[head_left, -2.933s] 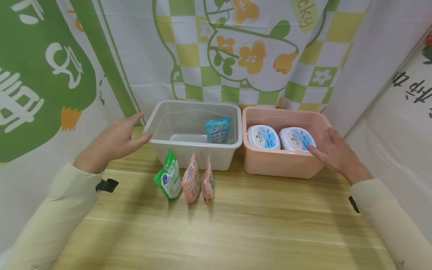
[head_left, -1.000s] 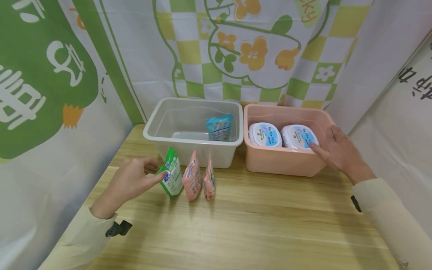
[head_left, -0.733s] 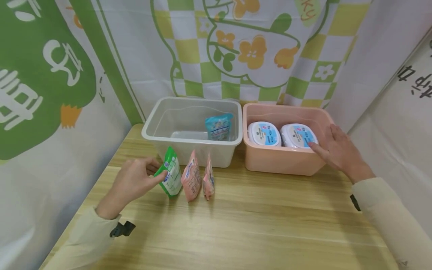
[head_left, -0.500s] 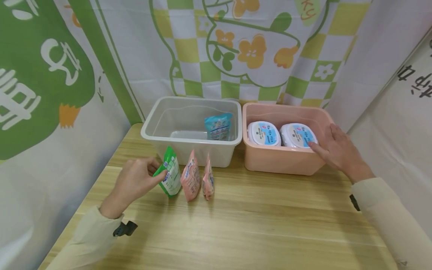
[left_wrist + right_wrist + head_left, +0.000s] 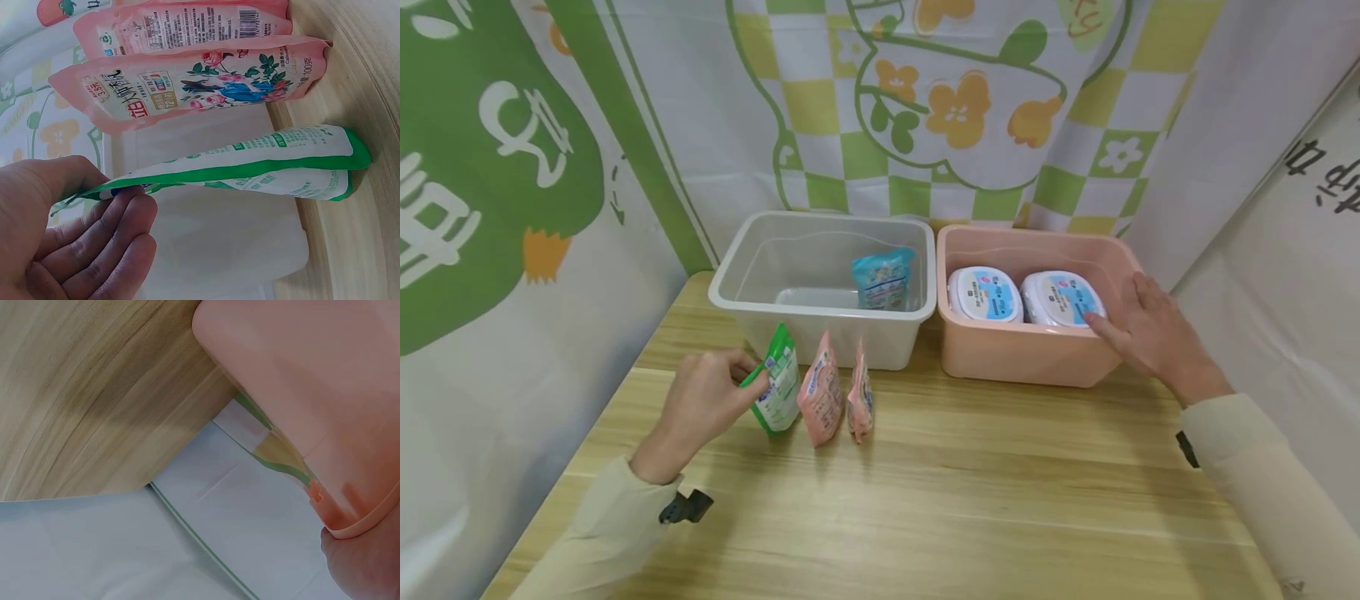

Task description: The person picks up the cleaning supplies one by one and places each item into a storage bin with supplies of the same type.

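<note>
Left hand (image 5: 700, 404): pinching one green pouch (image 5: 781, 390)
Green pouch: upright before the grey bin (image 5: 820, 312)
Grey bin: one, with one blue pouch (image 5: 883, 280) inside
Pink pouches (image 5: 822, 398): two, standing before that bin
Pink bin (image 5: 1022, 354): one, two white tubs (image 5: 985, 293) inside
Right hand (image 5: 1161, 337): spread on the pink bin's right rim

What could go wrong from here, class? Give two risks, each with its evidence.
The fingers of the left hand pinch the green-and-white pouch only near its top, so it may slip or swing if lifted.

The nearer pink pouch stands upright close beside it, so a sideways nudge might topple it.
</note>
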